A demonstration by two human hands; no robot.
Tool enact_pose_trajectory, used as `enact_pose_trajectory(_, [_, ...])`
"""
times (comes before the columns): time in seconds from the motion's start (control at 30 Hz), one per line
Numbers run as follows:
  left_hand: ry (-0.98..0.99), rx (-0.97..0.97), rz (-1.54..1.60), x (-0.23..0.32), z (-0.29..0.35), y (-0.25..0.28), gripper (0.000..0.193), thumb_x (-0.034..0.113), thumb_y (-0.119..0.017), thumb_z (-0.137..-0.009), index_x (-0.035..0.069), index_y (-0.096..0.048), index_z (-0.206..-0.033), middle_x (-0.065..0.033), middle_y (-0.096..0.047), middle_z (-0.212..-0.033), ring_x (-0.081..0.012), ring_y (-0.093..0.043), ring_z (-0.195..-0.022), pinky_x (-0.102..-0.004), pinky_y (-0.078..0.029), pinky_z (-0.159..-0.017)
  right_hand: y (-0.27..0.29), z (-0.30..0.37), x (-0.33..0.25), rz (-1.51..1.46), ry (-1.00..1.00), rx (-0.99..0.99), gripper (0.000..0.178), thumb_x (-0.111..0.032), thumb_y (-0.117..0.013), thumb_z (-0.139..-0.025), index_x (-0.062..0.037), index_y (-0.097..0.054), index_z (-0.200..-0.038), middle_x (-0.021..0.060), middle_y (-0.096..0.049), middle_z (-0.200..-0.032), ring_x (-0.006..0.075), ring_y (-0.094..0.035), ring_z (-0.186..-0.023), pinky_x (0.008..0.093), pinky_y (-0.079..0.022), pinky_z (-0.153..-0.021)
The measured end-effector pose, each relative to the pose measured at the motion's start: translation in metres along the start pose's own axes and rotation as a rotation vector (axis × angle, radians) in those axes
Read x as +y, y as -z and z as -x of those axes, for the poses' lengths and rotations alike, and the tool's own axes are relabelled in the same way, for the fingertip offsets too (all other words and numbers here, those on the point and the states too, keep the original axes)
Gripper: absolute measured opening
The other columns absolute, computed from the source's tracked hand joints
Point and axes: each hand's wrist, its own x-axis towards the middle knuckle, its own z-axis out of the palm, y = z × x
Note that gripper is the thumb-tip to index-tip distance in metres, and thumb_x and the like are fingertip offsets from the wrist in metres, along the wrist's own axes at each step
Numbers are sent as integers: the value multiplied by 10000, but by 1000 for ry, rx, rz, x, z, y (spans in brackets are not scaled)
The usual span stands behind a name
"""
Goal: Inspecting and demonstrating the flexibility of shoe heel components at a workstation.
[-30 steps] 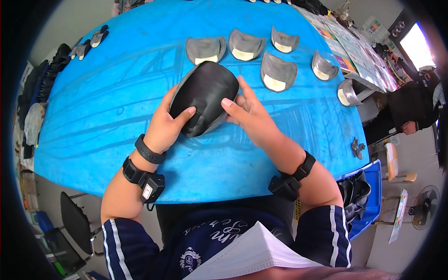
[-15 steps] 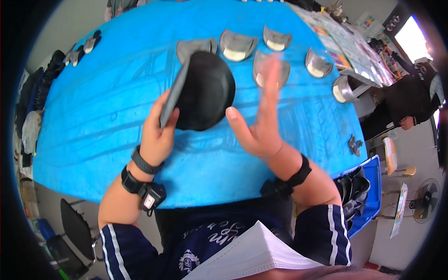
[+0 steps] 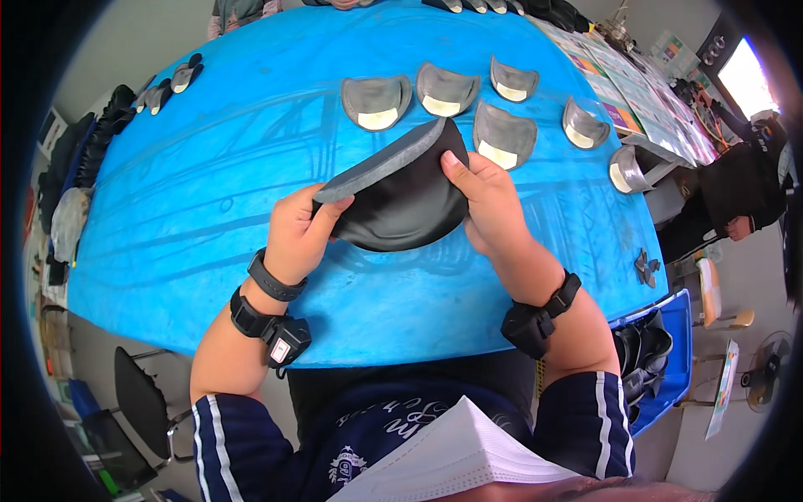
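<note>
Between my hands, above the table, is a black, cup-shaped padded piece [image 3: 410, 209] with a thick grey edge along its upper left. My left hand [image 3: 303, 230] closes on the left end of that edge, thumb on the near side. At the right end, my right hand [image 3: 493, 197] grips it with the thumb pressed on the black inner face; its other fingers are partly hidden behind. Beyond it lie several grey curved pads with cream patches, the nearest being one pad [image 3: 506, 132] just past my right hand and another pad [image 3: 376, 98] at the far left of the group.
A blue covering [image 3: 184, 251] spreads over the wide table. Small dark pieces [image 3: 646, 268] lie near its right edge. A blue crate [image 3: 682, 356] of black pieces stands at the lower right. A person [image 3: 728, 184] stands at the right; a black chair [image 3: 140, 402] is lower left.
My right hand, open and apart from the black padded piece before, now grips its right end. The piece has tilted, its grey edge turning from steep to slanting up rightward.
</note>
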Motion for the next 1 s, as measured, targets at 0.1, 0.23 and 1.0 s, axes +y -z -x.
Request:
enact_pose_trajectory(0.1, [9, -28, -55, 5, -1, 6, 194, 184, -596, -849, 1, -637, -900, 19, -543, -633, -31, -459, -532, -191, -370, -440, -5, 1, 2, 25, 66, 11, 215, -98, -620, -821, 13, -554, -993, 65, -631, -887, 99, -575, -811, 236, -442, -749])
enact_pose_trajectory(0.23, [132, -65, 99, 7, -2, 11, 217, 207, -594, -853, -3, -639, -887, 22, -541, -645, -30, -445, -549, -190, -361, -467, -2, 3, 4, 34, 113, -1, 244, -87, -626, -814, 10, -528, -1015, 61, -626, -897, 95, -574, -812, 235, -448, -746])
enact_pose_trajectory(1.0, [206, -6, 493, 0, -12, 5, 267, 161, -520, -889, 0, -552, -1099, -44, -629, -907, -91, -592, -774, -240, -492, -696, -2, 4, 9, 851, 677, 12, 241, 47, -616, -746, -41, -605, -970, 90, -619, -916, 159, -598, -848, 259, -469, -717])
